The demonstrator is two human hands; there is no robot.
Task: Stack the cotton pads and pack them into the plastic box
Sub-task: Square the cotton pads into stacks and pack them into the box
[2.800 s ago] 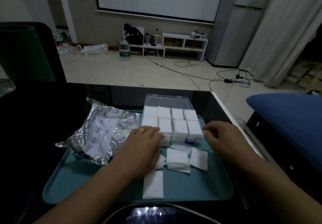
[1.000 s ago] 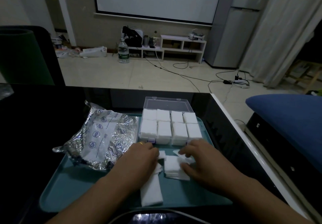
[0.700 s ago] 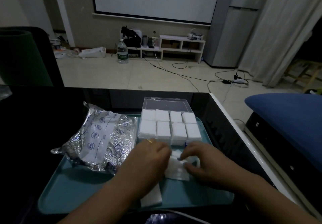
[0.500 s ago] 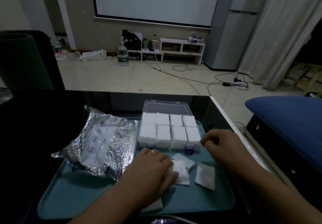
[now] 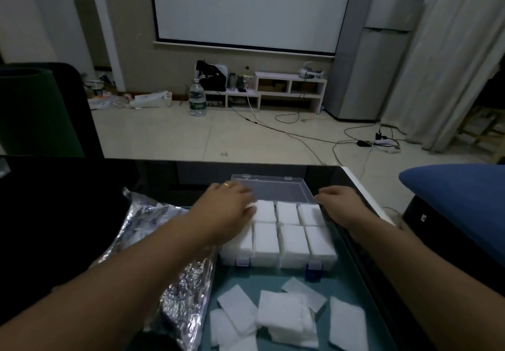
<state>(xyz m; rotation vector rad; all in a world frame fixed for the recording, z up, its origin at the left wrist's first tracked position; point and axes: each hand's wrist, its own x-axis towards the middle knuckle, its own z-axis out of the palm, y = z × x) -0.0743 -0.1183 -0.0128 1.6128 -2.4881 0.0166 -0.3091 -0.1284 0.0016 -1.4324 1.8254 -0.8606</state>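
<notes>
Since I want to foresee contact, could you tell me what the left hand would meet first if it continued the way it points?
Probably the open lid: the left hand points away over the box toward it, though depth is unclear.

Plastic box [image 5: 277, 260] full; loose cotton pads [image 5: 284, 313] nearby.

Plastic box [image 5: 278, 241] sitting on tray [image 5: 363, 290], toward tray's far end. Box lid [image 5: 276, 189] lying open behind box. Stacked pads [image 5: 293, 238] filling box compartments. Loose pads [image 5: 284, 315] lying on tray, in front of box. Foil bag [image 5: 175, 277] lying left of box, partly on tray. Left hand [image 5: 224, 211] resting over box's far-left corner. Right hand [image 5: 338, 203] sitting at box's far-right corner. Water bottle [image 5: 197, 101] standing on floor well behind box.
</notes>
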